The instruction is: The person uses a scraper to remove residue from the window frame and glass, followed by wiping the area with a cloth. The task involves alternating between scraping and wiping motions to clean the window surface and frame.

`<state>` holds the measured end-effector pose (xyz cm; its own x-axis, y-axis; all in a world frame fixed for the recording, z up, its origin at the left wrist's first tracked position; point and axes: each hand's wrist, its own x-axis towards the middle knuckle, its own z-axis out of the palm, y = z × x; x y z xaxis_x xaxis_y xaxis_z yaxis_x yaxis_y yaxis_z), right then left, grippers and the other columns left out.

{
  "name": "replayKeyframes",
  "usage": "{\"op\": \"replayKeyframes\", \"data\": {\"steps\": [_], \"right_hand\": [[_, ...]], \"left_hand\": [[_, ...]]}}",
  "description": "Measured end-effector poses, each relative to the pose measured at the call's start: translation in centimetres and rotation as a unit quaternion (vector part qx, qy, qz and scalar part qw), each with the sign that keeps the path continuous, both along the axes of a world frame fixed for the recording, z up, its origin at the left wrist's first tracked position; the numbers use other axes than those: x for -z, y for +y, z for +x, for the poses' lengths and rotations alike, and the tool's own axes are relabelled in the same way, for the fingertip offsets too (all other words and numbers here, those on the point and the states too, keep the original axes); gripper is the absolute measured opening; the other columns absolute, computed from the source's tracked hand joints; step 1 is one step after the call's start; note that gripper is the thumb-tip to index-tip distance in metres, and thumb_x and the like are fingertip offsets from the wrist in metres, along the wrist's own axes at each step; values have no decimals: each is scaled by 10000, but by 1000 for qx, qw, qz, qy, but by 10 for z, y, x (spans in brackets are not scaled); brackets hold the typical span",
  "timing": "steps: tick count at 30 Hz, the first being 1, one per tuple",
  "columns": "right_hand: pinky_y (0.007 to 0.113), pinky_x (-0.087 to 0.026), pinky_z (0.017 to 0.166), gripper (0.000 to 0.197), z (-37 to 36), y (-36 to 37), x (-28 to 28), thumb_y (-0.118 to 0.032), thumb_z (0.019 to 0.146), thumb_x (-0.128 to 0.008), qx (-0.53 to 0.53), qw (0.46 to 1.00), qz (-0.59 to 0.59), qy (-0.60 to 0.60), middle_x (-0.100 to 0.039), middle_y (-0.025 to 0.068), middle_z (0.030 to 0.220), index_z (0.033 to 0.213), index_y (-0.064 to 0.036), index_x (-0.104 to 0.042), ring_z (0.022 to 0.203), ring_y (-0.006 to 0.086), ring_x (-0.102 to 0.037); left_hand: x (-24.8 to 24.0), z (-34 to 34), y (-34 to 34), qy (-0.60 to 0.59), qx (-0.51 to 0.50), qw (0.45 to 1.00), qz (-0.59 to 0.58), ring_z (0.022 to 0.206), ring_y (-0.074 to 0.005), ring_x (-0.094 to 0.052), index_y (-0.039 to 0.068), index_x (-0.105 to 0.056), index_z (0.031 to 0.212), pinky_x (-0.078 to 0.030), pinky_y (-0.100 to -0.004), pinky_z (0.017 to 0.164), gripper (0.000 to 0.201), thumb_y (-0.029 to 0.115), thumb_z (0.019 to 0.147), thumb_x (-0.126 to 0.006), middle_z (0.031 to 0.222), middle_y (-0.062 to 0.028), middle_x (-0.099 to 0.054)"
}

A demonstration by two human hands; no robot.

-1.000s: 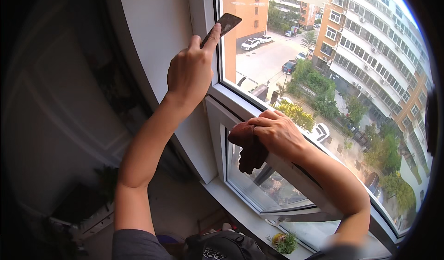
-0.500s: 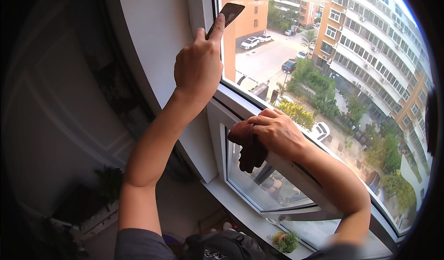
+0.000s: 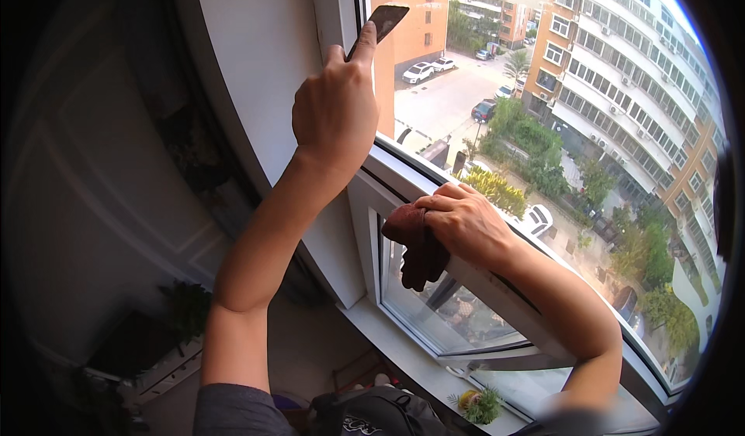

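At the open window sash (image 3: 362,203), hands: two, both bare, the right hand (image 3: 469,226) lower, the left hand (image 3: 335,118) higher.
Right grip: fingers bent over the rail, pinching one cloth (image 3: 419,250) against it.
Cloth weave: soft, dark reddish-brown, bunched, drooping in folds below the fingers.
Left grip: curled closed around one flat tool (image 3: 390,22), index finger straight along its face.
Tool shape: thin, dark, slant-ended plate, before the upper pane's (image 3: 434,118) left side; whether it touches the glass is hard to tell.
Sill (image 3: 363,318): pale, smooth, bearing one spiky green potted plant (image 3: 483,406).
Outside: two white cars (image 3: 419,72) side by side; one long, many-windowed building (image 3: 632,79) on the right.
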<state>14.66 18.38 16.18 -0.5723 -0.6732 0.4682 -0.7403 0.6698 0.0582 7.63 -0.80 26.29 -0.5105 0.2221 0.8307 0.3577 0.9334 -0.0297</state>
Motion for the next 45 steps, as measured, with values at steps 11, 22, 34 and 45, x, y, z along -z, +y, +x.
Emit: {"op": "replayKeyframes", "data": {"steps": [11, 22, 34, 45], "right_hand": [[312, -437, 879, 160, 0, 2, -2, -101, 704, -616, 9, 1000, 8, -8, -651, 27, 1103, 846, -68, -685, 1007, 194, -573], [322, -453, 881, 153, 0, 1, -1, -76, 713, -623, 8, 1000, 17, -8, -660, 34, 1091, 852, -63, -687, 987, 206, -584], [318, -450, 886, 147, -2, 2, 1, -75, 721, -622, 5, 1000, 11, 6, -654, 31, 1102, 855, -68, -684, 990, 208, -581], [341, -483, 876, 143, 3, -1, -7, -58, 734, -603, 2, 1000, 10, -6, -665, 38, 1078, 860, -66, -671, 959, 229, -599]], "left_hand": [[0, 6, 4, 0, 14, 1000, 15, 668, -319, -686, 75, -495, 1361, -586, -377, 606, 528, 7, 841, -561, 884, -177, -619], [7, 15, 12, 1, 1, 1000, 10, 678, -323, -689, 80, -508, 1353, -588, -362, 594, 512, 78, 848, -592, 908, -174, -636], [-9, 13, 14, -16, 3, 999, 37, 694, -315, -696, 46, -489, 1361, -598, -364, 631, 494, 71, 876, -577, 942, -203, -643], [-9, 13, 12, -20, 2, 998, 61, 727, -339, -666, 86, -514, 1350, -562, -394, 686, 532, -33, 832, -506, 870, -186, -620]]}}
